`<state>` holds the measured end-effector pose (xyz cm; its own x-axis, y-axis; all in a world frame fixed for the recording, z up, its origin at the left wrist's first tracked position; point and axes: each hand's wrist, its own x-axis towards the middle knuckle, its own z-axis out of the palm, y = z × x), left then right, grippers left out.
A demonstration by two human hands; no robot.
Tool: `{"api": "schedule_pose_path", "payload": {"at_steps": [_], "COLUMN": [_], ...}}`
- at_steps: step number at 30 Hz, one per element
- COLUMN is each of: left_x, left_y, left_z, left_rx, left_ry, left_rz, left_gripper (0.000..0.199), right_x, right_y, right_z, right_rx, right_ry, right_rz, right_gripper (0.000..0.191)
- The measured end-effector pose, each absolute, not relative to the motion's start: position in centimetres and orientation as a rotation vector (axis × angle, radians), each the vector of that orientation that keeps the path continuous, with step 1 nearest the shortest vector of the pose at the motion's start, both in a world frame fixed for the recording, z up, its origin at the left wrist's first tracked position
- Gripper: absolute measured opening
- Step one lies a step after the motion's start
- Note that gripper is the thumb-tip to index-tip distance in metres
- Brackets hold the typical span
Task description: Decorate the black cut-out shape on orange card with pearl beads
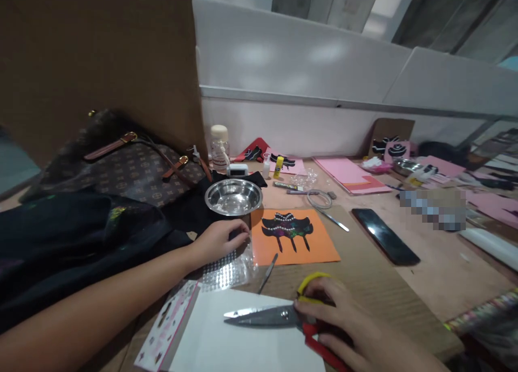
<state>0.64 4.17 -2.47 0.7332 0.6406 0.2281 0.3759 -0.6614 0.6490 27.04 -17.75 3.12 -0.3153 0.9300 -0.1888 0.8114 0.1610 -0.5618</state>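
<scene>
My right hand (343, 318) is closed round the yellow and red handles of a pair of scissors (263, 316). The metal blades point left over a white sheet (234, 334). My left hand (220, 240) is curled, thumb and fingertips close together; whatever they may hold cannot be made out. It lies above a clear sheet of silver stick-on gems (226, 272), just below a steel bowl (233, 197). To its right is an orange card (324, 245) bearing a black, shiny cut-out shape (287, 226) trimmed with pearl beads. Tweezers (267, 273) lie below the card.
A phone (384, 236) lies on the right, with a coiled grey cable (319, 199) behind the card. Glue stick (278, 167), bottle (219, 145) and pink sheets (348, 173) stand or lie at the back. A brown patterned bag (154, 167) and dark cloth (81, 232) take up the left.
</scene>
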Motion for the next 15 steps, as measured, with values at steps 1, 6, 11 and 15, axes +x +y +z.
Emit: {"api": "schedule_pose_path", "payload": {"at_steps": [1, 6, 11, 15], "left_x": [0.7, 0.6, 0.6, 0.6], "left_y": [4.2, 4.0, 3.9, 3.9], "left_z": [-2.5, -2.6, -2.9, -3.0], "left_rx": [2.374, 2.492, 2.558, 2.579], "left_ry": [0.77, 0.793, 0.83, 0.86], "left_rz": [0.599, 0.596, 0.623, 0.651], "left_gripper": [0.018, 0.018, 0.02, 0.022], "right_x": [27.6, 30.4, 30.5, 29.8], "right_y": [-17.9, -17.9, -17.1, -16.2], "right_z": [2.9, -0.3, -2.0, -1.2], "right_rx": [-1.672, -1.576, -1.452, -1.362], "right_ry": [-2.214, -1.982, -1.84, -1.858], "right_rz": [0.86, 0.626, 0.199, 0.213], "right_gripper": [0.042, 0.026, 0.017, 0.015]}}
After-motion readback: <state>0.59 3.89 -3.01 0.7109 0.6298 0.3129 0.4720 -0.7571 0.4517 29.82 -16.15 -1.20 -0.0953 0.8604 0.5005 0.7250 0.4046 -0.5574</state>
